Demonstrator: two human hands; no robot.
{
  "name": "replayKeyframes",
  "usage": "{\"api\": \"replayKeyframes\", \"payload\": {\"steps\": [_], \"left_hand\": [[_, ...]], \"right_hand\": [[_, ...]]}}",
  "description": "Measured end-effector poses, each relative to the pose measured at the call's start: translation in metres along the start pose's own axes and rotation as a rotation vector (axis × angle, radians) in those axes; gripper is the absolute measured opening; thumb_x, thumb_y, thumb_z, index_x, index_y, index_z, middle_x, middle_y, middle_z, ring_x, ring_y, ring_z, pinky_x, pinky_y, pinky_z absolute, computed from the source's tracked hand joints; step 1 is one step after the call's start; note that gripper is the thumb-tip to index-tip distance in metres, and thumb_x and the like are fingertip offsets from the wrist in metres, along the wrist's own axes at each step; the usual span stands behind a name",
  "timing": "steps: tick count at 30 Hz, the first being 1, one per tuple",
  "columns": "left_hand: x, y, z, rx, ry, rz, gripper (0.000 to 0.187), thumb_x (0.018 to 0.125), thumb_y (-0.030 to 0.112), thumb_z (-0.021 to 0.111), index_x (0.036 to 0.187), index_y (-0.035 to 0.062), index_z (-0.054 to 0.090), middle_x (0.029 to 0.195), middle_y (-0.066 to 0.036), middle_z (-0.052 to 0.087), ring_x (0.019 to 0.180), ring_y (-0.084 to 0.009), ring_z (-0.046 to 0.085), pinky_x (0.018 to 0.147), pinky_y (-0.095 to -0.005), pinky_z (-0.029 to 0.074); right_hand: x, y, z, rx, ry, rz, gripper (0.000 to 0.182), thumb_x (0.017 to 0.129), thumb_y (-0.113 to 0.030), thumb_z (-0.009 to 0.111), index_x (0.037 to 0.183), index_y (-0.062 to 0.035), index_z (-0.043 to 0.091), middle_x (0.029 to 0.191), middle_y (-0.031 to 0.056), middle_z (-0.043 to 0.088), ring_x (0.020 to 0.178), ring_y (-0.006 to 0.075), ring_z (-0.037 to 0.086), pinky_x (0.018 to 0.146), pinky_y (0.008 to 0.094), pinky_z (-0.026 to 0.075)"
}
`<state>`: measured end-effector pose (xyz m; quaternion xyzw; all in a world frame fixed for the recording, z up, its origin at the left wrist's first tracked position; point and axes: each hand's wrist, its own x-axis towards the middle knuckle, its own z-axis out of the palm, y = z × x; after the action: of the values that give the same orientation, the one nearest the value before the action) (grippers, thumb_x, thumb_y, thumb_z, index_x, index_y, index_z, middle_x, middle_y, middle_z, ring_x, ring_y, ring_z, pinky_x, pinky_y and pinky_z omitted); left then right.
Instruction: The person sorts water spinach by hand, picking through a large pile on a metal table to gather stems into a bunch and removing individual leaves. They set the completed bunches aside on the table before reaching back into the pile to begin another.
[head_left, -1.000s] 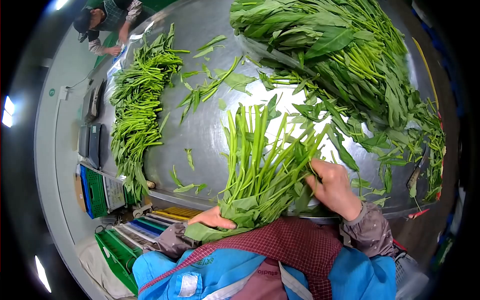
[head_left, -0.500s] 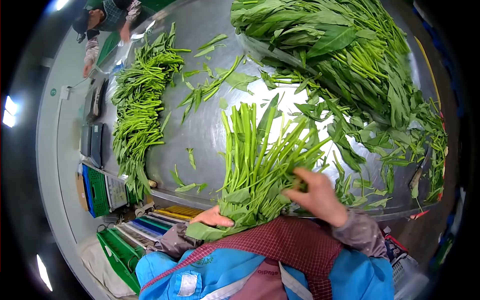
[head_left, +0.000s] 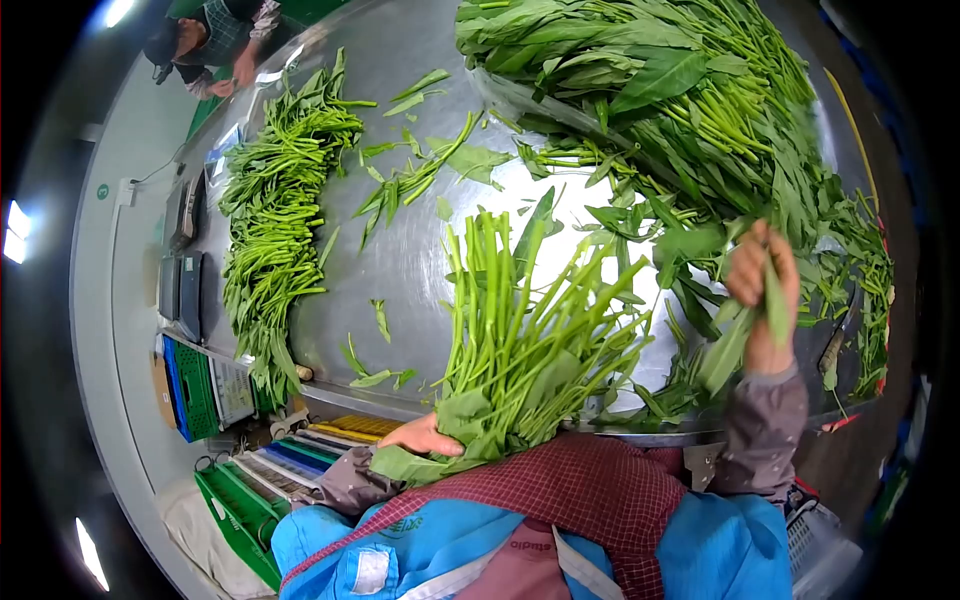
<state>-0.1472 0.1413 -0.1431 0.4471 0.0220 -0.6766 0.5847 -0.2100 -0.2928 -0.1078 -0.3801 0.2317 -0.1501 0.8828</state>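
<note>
A bunch of leafy green stems (head_left: 510, 340) lies against my body at the table's front edge, stems pointing away from me. My left hand (head_left: 422, 436) is wrapped round its leafy lower end, with the fingers partly under the leaves. Off to the right, my right hand (head_left: 762, 272) is raised above the table, closed on a few loose leaves (head_left: 728, 350) that hang from it. Just beyond that hand is a big heap of the same greens (head_left: 690, 100).
A row of bundled greens (head_left: 285, 210) lies along the metal table (head_left: 385, 290) on the left. Stray leaves (head_left: 430, 170) are scattered mid-table. A co-worker (head_left: 210, 40) stands at the far left. Crates (head_left: 232, 510) and dark scales (head_left: 184, 290) are at the left side.
My right hand has moved from the bunch out to the right, carrying leaves. My left hand stays on the bunch. The co-worker's hands have come closer together.
</note>
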Motion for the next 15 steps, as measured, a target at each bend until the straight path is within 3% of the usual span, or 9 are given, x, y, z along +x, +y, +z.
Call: {"api": "replayKeyframes", "payload": {"steps": [3,4,5,6,8,9,11,13,15], "left_hand": [[0.008,-0.007,-0.021,-0.027,-0.046,0.065,0.076,0.068,0.004,0.064,0.132,0.0020,0.023,0.127,-0.011,0.038,0.115,-0.0213,0.038,0.096,-0.0346,0.030],[0.009,-0.010,-0.030,-0.092,-0.064,0.018,0.077,0.066,0.007,0.065,0.131,0.0017,0.023,0.127,-0.011,0.039,0.114,-0.0219,0.039,0.096,-0.0350,0.030],[0.009,-0.012,-0.033,-0.158,-0.080,-0.034,0.079,0.065,0.010,0.066,0.131,0.0014,0.023,0.126,-0.011,0.039,0.113,-0.0226,0.040,0.095,-0.0353,0.031],[0.010,-0.013,-0.035,-0.159,-0.092,-0.040,0.080,0.064,0.010,0.066,0.131,0.0013,0.024,0.126,-0.011,0.039,0.113,-0.0226,0.040,0.095,-0.0355,0.031],[0.011,-0.009,-0.030,-0.118,-0.102,-0.025,0.080,0.064,0.011,0.066,0.131,0.0013,0.024,0.126,-0.012,0.039,0.113,-0.0227,0.040,0.095,-0.0357,0.031],[0.011,-0.006,-0.028,-0.097,-0.102,-0.018,0.080,0.064,0.011,0.067,0.131,0.0012,0.024,0.126,-0.012,0.039,0.113,-0.0228,0.040,0.095,-0.0358,0.031],[0.008,0.000,-0.020,-0.047,-0.098,-0.013,0.080,0.063,0.012,0.067,0.131,0.0012,0.024,0.126,-0.012,0.039,0.113,-0.0229,0.040,0.095,-0.0360,0.031],[0.004,0.004,-0.015,-0.003,-0.082,-0.006,0.081,0.063,0.013,0.067,0.131,0.0011,0.024,0.126,-0.012,0.039,0.113,-0.0231,0.040,0.095,-0.0362,0.031],[0.003,0.002,-0.011,0.004,-0.065,0.009,0.081,0.063,0.014,0.067,0.131,0.0010,0.025,0.126,-0.012,0.039,0.113,-0.0232,0.040,0.095,-0.0364,0.031]], "right_hand": [[0.003,-0.006,0.013,-0.393,0.051,-0.039,0.026,0.082,-0.025,0.050,0.099,-0.0052,0.052,0.080,0.0038,0.056,0.053,0.0063,0.046,0.041,0.0166,0.036],[0.006,0.004,0.008,-0.620,-0.131,0.052,0.038,0.079,-0.025,0.054,0.109,-0.0030,0.049,0.098,0.0091,0.056,0.059,0.0055,0.051,0.045,0.0152,0.038],[0.002,0.009,0.017,-0.853,-0.270,0.102,0.045,0.076,-0.027,0.058,0.112,-0.0018,0.048,0.098,0.0093,0.056,0.066,0.0105,0.053,0.051,0.0204,0.042],[0.008,0.033,0.011,-1.131,-0.383,-0.231,0.055,0.071,-0.030,0.063,0.114,-0.0008,0.046,0.096,0.0126,0.056,0.069,0.0198,0.054,0.060,0.0294,0.045],[0.010,0.043,0.034,-1.642,-0.444,-0.080,0.069,0.065,-0.034,0.069,0.118,0.0004,0.041,0.103,0.0225,0.053,0.092,0.0305,0.053,0.078,0.0341,0.043],[0.015,0.049,0.041,-1.520,-0.616,0.212,0.068,0.066,-0.032,0.068,0.118,0.0021,0.040,0.102,0.0234,0.055,0.095,0.0294,0.054,0.080,0.0333,0.043],[0.017,0.079,0.026,-1.184,-0.781,0.133,0.060,0.067,-0.028,0.067,0.113,0.0036,0.045,0.096,0.0229,0.057,0.084,0.0274,0.057,0.075,0.0337,0.045],[0.030,0.094,0.013,-0.839,-0.636,0.246,0.036,0.069,-0.020,0.063,0.094,0.0043,0.058,0.083,0.0185,0.061,0.072,0.0206,0.058,0.067,0.0289,0.046],[0.030,0.052,0.017,-1.158,-0.333,0.230,0.029,0.073,-0.017,0.059,0.092,0.0042,0.059,0.075,0.0152,0.061,0.070,0.0172,0.057,0.062,0.0278,0.045]]}}
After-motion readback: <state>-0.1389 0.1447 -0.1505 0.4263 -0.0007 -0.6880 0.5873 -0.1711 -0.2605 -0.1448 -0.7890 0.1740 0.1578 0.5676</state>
